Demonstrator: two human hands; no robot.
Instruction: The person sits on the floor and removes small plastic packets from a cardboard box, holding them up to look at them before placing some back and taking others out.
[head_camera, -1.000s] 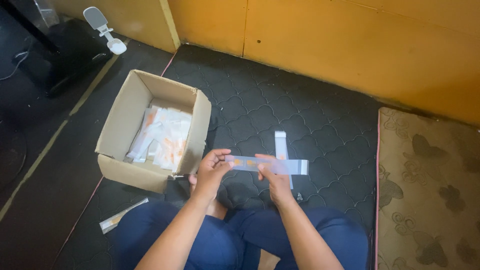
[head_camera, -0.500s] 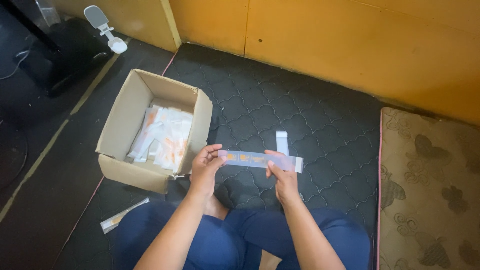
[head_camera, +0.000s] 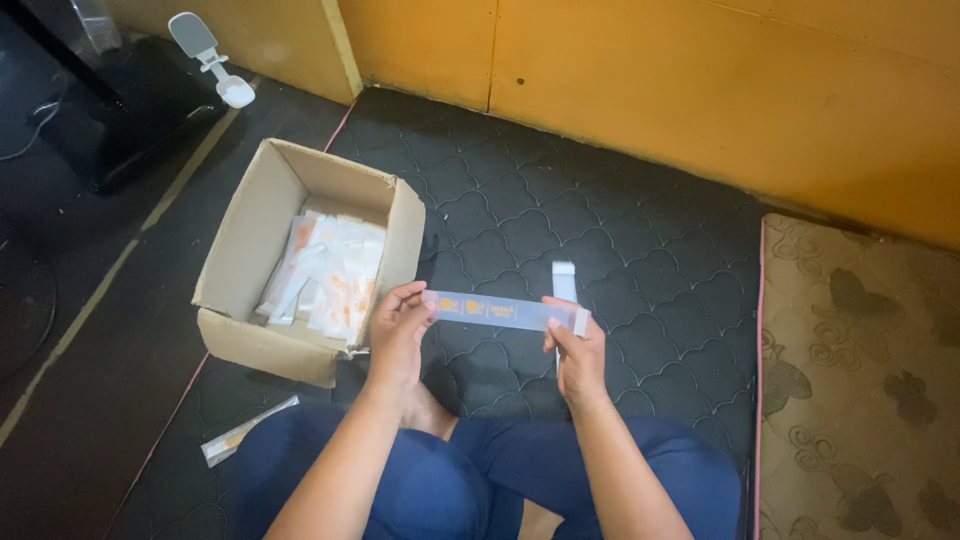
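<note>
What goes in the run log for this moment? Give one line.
left hand: holds strip end | right hand: holds other end | clear packet strip: level, stretched | cardboard box: open, packets inside

An orange-yellow wall (head_camera: 700, 90) runs along the top. Below it lies a dark quilted mat (head_camera: 620, 230). A brown patterned rug (head_camera: 860, 380) lies at the right, dark floor (head_camera: 90, 330) at the left.
</note>
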